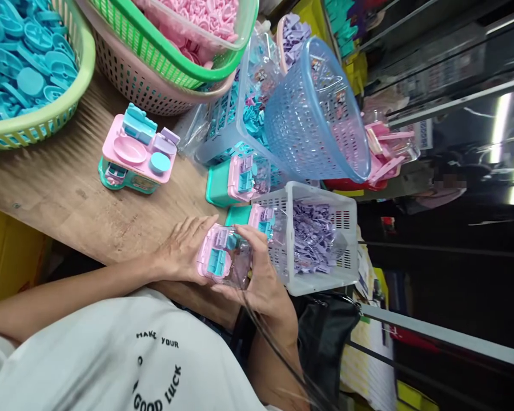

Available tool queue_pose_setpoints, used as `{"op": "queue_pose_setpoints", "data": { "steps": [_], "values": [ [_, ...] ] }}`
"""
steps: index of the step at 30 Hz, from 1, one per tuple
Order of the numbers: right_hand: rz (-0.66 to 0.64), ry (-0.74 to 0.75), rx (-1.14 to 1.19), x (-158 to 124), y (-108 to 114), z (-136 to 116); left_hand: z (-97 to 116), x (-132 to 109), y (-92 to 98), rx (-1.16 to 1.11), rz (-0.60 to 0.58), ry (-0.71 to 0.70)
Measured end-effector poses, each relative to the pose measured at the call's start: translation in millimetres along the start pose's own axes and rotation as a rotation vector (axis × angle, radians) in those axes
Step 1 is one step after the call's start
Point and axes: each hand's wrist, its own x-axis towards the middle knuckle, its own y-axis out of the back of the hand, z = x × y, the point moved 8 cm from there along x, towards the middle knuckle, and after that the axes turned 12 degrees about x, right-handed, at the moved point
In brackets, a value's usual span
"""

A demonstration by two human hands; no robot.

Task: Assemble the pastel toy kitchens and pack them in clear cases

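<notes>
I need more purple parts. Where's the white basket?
Head view, just right of centre: the white basket sits beside the right hand, which shares a bagged toy with the left hand, below the blue basket.

My left grip (184, 249) and right grip (263, 285) together held a clear-wrapped pink-and-teal toy set (217, 260) at the table (68, 194) edge, beside a white basket (346, 228) of purple parts.

The wooden table (68, 194) bears a pink toy kitchen (137, 151), a lime basket (47, 123) and a beige basket (141, 91).
</notes>
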Motion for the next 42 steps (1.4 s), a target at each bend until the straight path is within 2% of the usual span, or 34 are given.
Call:
{"op": "queue_pose_setpoints", "data": {
  "steps": [3,13,23,28,33,38,42],
  "values": [
    [-0.095,-0.001,-0.090,6.0,-1.4,-7.5,-0.2,-0.3,-0.8,-0.008,0.035,-0.007],
    [-0.079,-0.021,-0.125,10.1,-2.4,-13.4,0.8,-2.0,3.4,-0.002,0.051,0.003],
    [-0.233,-0.094,-0.204,19.1,-6.1,-15.5,3.4,-1.4,6.4,-0.018,0.067,-0.001],
    [-0.266,-0.139,-0.211,26.3,-5.7,-21.7,1.1,-3.3,4.7,-0.015,0.102,-0.005],
    [-0.299,-0.130,-0.216,33.4,-6.2,-27.0,1.0,-2.0,5.4,-0.023,0.076,-0.001],
    [-0.272,-0.052,-0.184,30.6,-5.9,-26.7,1.5,-1.8,5.2,-0.031,0.081,0.004],
    [-0.226,-0.051,-0.177,23.1,-6.4,-23.3,0.7,-2.2,4.8,-0.018,0.075,0.013]
  ]
}}
